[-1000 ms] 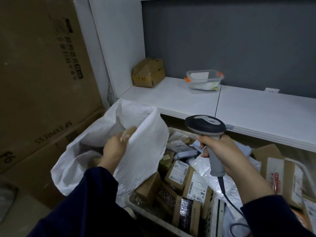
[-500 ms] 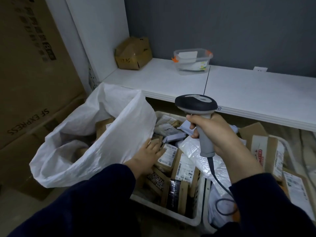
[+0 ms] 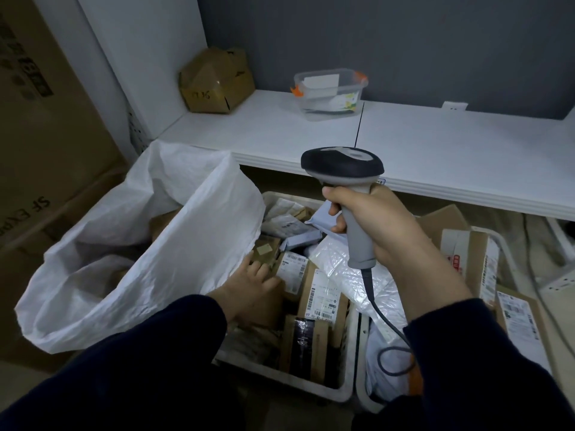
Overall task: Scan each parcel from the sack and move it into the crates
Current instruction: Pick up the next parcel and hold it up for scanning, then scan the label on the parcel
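My left hand (image 3: pixel 252 290) rests in the crate (image 3: pixel 311 391), fingers (image 3: pixel 259 269) loosely spread on a parcel (image 3: pixel 292 275) | right hand (image 3: pixel 382 225) grips scanner (image 3: pixel 342 164) | sack (image 3: pixel 155 244), parcels inside, gapes just left, nearest my left hand.

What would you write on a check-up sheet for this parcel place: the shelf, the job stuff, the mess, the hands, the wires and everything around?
Surface: white shelf, two boards meeting at a seam.
Job's things: white sack open; left crate and right crate hold labelled parcels.
Clutter: dented brown box and clear tub on the shelf.
Hands: left hand rests on parcels in the left crate, beside the sack; right hand grips the scanner.
Cables: scanner cable hangs and loops over the right crate; another cable at far right.
Surroundings: big cartons left, grey wall, wall socket.
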